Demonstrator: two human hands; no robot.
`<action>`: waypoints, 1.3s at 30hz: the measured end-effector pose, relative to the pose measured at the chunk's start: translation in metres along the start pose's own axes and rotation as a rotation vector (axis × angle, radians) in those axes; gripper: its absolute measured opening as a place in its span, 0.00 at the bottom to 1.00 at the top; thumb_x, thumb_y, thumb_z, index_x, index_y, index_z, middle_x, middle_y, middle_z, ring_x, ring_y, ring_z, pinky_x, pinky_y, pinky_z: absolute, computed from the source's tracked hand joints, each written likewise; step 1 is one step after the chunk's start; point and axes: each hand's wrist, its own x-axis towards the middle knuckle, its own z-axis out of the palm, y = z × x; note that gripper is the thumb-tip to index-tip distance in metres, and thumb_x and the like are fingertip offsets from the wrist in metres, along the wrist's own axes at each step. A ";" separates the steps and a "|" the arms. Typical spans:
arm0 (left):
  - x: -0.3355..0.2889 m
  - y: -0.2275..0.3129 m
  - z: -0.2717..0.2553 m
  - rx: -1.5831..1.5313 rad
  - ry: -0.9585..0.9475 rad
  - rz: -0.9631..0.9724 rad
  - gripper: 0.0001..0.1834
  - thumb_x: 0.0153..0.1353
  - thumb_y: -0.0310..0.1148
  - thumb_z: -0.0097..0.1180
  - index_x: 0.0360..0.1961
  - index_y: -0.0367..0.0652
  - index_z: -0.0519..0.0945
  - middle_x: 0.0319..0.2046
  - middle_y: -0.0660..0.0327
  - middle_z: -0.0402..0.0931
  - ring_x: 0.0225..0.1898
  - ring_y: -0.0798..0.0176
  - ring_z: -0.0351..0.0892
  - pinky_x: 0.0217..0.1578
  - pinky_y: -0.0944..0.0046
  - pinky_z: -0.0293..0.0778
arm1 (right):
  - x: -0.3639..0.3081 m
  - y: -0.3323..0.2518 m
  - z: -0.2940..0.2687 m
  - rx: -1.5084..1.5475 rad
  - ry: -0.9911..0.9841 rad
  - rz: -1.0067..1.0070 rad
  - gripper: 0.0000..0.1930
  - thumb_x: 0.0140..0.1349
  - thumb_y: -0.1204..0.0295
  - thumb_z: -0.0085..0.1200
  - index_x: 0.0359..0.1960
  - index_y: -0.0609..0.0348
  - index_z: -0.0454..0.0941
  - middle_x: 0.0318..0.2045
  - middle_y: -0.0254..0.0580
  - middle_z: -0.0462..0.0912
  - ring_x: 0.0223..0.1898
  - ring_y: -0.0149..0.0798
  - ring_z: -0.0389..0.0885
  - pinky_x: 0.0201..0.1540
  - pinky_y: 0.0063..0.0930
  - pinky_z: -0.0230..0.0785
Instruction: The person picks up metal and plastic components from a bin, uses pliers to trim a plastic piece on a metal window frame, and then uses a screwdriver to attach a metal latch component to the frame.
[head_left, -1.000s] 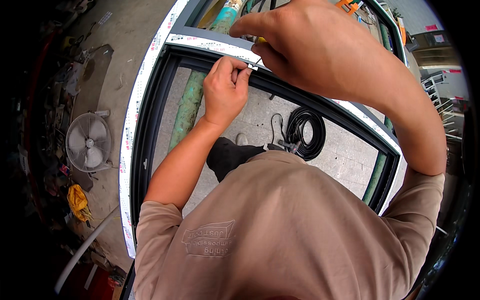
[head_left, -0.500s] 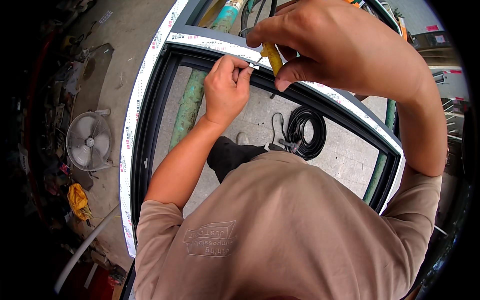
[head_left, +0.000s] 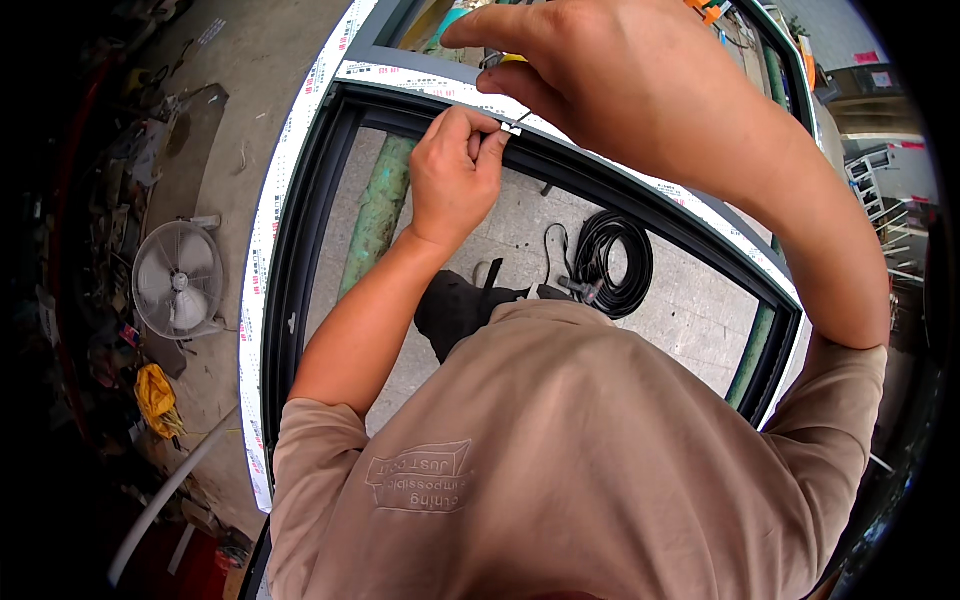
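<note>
A dark window frame, edged with white printed protective film, spans the space before me. At its upper bar my left hand is closed, pinching a small pale metal piece against the inner groove. Just above and to the right is my right hand, curled around a screwdriver with its index finger stretched out to the left. Only a sliver of the yellow handle shows past the fingers. The thin screwdriver shaft slants down to the metal piece; its exact contact point is too small to make out.
Worn green pipes run beneath the frame. Through the opening, a coil of black hose or cable lies on the paved floor. A standing fan and a yellow cloth or bag are at left. Metal racks stand at right.
My right hand has rolled over and shifted left, its index finger now extended and most of the yellow handle covered. My left hand has barely moved. A dark strip now shows near my foot.
</note>
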 end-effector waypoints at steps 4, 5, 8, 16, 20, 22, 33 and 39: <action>0.000 -0.004 0.001 -0.013 0.037 0.033 0.09 0.66 0.25 0.74 0.37 0.40 0.82 0.24 0.60 0.72 0.24 0.58 0.71 0.30 0.56 0.72 | 0.010 0.008 -0.037 0.095 -0.235 -0.297 0.12 0.70 0.68 0.64 0.47 0.63 0.83 0.26 0.56 0.88 0.30 0.60 0.90 0.35 0.47 0.84; 0.001 -0.001 0.005 -0.021 0.030 0.046 0.09 0.66 0.25 0.74 0.37 0.40 0.82 0.24 0.60 0.73 0.24 0.59 0.71 0.30 0.56 0.72 | 0.005 -0.002 -0.058 0.139 -0.353 -0.210 0.13 0.70 0.68 0.64 0.49 0.64 0.82 0.27 0.56 0.88 0.32 0.60 0.91 0.37 0.46 0.84; 0.000 -0.002 0.003 -0.037 0.019 0.021 0.09 0.66 0.26 0.74 0.37 0.40 0.82 0.24 0.59 0.74 0.24 0.57 0.72 0.30 0.55 0.72 | 0.002 0.006 -0.055 0.127 -0.442 -0.241 0.18 0.71 0.68 0.65 0.57 0.67 0.80 0.30 0.58 0.88 0.37 0.59 0.92 0.40 0.47 0.83; 0.000 -0.005 0.001 0.014 0.034 0.058 0.08 0.65 0.25 0.73 0.38 0.40 0.82 0.26 0.56 0.77 0.25 0.51 0.75 0.31 0.54 0.75 | 0.001 -0.009 -0.040 -0.136 -0.324 -0.090 0.18 0.74 0.61 0.62 0.30 0.63 0.85 0.22 0.54 0.85 0.26 0.59 0.89 0.34 0.48 0.83; 0.001 -0.001 0.002 0.035 0.035 0.057 0.08 0.63 0.23 0.73 0.38 0.39 0.83 0.28 0.56 0.79 0.26 0.52 0.78 0.32 0.54 0.77 | 0.004 -0.008 -0.019 -0.210 -0.154 -0.123 0.25 0.75 0.56 0.61 0.21 0.60 0.86 0.19 0.53 0.85 0.24 0.60 0.88 0.33 0.49 0.83; 0.002 0.000 0.000 0.023 0.016 0.029 0.08 0.63 0.23 0.73 0.38 0.39 0.83 0.28 0.56 0.80 0.27 0.52 0.79 0.32 0.54 0.77 | 0.012 -0.017 -0.025 -0.213 -0.382 0.088 0.26 0.75 0.55 0.60 0.22 0.61 0.87 0.20 0.53 0.85 0.25 0.59 0.89 0.33 0.50 0.83; -0.003 -0.004 0.006 0.033 0.047 0.072 0.10 0.65 0.27 0.75 0.41 0.40 0.83 0.27 0.56 0.78 0.27 0.49 0.77 0.32 0.51 0.74 | 0.001 -0.001 -0.034 0.026 -0.206 -0.082 0.16 0.71 0.62 0.65 0.34 0.65 0.86 0.27 0.56 0.88 0.33 0.59 0.91 0.39 0.50 0.84; -0.003 -0.005 0.007 0.020 0.067 0.090 0.10 0.66 0.26 0.74 0.38 0.39 0.81 0.27 0.56 0.76 0.26 0.50 0.75 0.30 0.52 0.73 | -0.003 -0.007 -0.040 0.008 -0.240 -0.183 0.13 0.72 0.64 0.63 0.37 0.64 0.88 0.35 0.51 0.89 0.37 0.55 0.92 0.42 0.45 0.84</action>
